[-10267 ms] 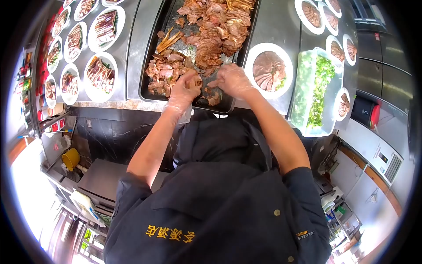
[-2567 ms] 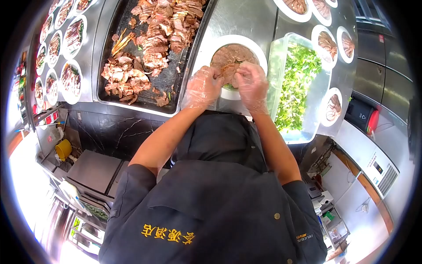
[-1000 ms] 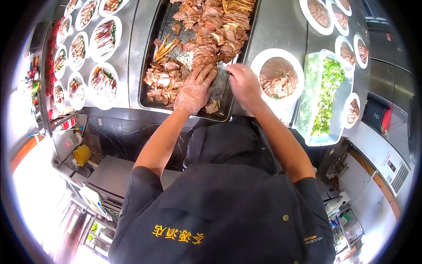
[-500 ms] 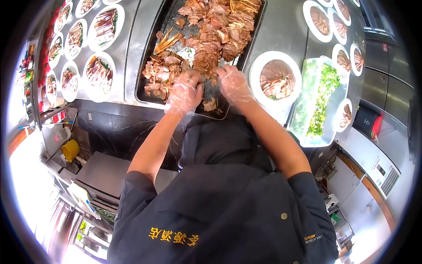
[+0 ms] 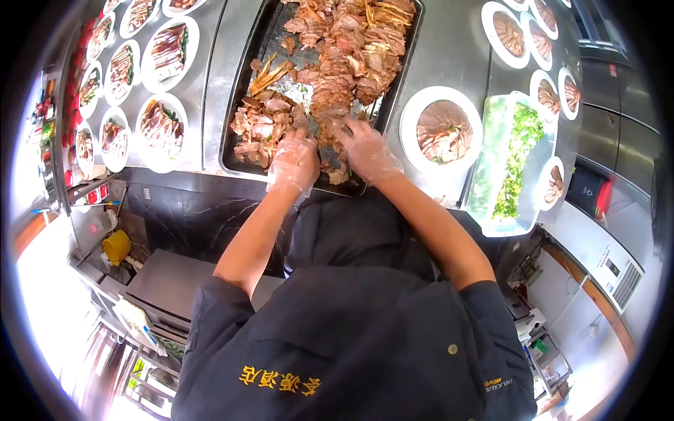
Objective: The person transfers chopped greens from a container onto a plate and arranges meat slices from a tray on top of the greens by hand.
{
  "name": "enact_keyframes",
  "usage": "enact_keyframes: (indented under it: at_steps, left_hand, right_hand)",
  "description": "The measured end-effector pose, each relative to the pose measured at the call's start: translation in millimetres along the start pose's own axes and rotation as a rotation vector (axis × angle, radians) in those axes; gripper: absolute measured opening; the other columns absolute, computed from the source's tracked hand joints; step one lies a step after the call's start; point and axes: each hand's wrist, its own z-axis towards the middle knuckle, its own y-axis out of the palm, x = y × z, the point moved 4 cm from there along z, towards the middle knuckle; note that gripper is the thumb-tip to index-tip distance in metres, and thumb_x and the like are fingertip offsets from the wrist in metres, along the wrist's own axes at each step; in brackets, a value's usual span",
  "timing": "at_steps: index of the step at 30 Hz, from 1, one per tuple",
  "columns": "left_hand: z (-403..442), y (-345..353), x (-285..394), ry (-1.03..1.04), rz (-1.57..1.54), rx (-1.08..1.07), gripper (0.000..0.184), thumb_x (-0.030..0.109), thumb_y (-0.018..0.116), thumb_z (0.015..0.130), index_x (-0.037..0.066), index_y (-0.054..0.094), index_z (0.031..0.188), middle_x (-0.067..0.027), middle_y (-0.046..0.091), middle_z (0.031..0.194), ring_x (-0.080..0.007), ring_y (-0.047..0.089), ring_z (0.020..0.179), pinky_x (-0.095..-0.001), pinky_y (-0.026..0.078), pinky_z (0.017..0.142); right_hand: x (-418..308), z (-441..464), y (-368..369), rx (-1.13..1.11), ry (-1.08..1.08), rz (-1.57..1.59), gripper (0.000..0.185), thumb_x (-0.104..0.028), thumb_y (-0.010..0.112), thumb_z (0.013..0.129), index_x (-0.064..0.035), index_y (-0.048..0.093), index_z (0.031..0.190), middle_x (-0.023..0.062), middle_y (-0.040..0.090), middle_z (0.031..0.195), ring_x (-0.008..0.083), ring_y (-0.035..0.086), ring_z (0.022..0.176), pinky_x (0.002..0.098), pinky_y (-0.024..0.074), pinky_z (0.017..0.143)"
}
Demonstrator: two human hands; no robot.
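Note:
Both my hands wear clear plastic gloves and work at the near end of a dark tray (image 5: 226,163) of sliced meat. My left hand (image 5: 293,161) is closed, fingers curled at the edge of a smaller heap of meat pieces (image 5: 261,130). Opposite it, my right hand (image 5: 368,147) pinches at meat slices (image 5: 340,88) at the lower end of a long overlapping row. Its fingertips are partly lost against the meat. Yellowish-brown strips (image 5: 270,76) lie on the heap's far side. To the right of the tray, a round white plate (image 5: 409,137) bears fanned meat slices.
A clear tub (image 5: 481,179) of chopped greens stands right of that plate. More plates of meat (image 5: 488,31) line the right side, and several white plates (image 5: 183,151) with sliced meat fill the left. All stand on a steel counter (image 5: 442,42), whose near edge runs just before my body.
My left hand has turned and its fingers have drawn in toward the smaller heap. My right hand has shifted slightly left and down at the meat row. The view has moved slightly.

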Motion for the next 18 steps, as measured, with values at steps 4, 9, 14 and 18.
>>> enact_keyframes:
  at_steps: [4, 9, 14, 18]
  left_hand:
    - [7.6, 2.5, -11.0, -0.136, -0.306, 0.187, 0.013, 0.006, 0.072, 0.082, 0.006, 0.079, 0.093, -0.0211, 0.073, 0.11, -0.0424, 0.068, 0.11, -0.051, 0.055, 0.099]
    - [37.1, -2.9, 10.4, -0.356, -0.196, -0.023, 0.05, 0.049, 0.069, 0.101, 0.002, 0.076, 0.116, -0.0282, 0.074, 0.119, -0.045, 0.07, 0.116, -0.0534, 0.054, 0.107]
    - [49.5, 22.5, 18.4, -0.229, -0.051, -0.048, 0.046, 0.049, 0.068, 0.104, 0.005, 0.077, 0.112, -0.0252, 0.077, 0.113, -0.0412, 0.072, 0.115, -0.0538, 0.055, 0.106]
    - [39.7, 9.2, 16.7, -0.333, -0.591, -0.14, 0.034, 0.035, 0.071, 0.106, 0.005, 0.078, 0.119, -0.0217, 0.078, 0.111, -0.0343, 0.075, 0.108, -0.046, 0.057, 0.099]
  right_hand:
    - [-10.2, -30.4, 2.5, -0.101, -0.108, -0.093, 0.034, -0.018, 0.07, 0.094, -0.013, 0.075, 0.127, 0.0178, 0.066, 0.134, 0.033, 0.066, 0.12, 0.0447, 0.0604, 0.093]
    - [-8.6, -44.4, -7.8, -0.24, -0.113, 0.026, 0.022, -0.011, 0.068, 0.093, -0.0117, 0.077, 0.113, 0.0159, 0.067, 0.131, 0.0332, 0.067, 0.116, 0.0457, 0.0607, 0.092]
    - [21.6, -28.5, -1.3, 0.24, 0.201, 0.261, 0.033, -0.006, 0.074, 0.089, -0.0055, 0.076, 0.121, 0.0202, 0.07, 0.13, 0.0381, 0.068, 0.119, 0.0486, 0.0579, 0.102]
    - [24.6, -5.5, -33.7, 0.35, 0.322, 0.499, 0.035, -0.01, 0.077, 0.091, -0.0011, 0.076, 0.125, 0.02, 0.075, 0.128, 0.0359, 0.072, 0.116, 0.0437, 0.0596, 0.099]
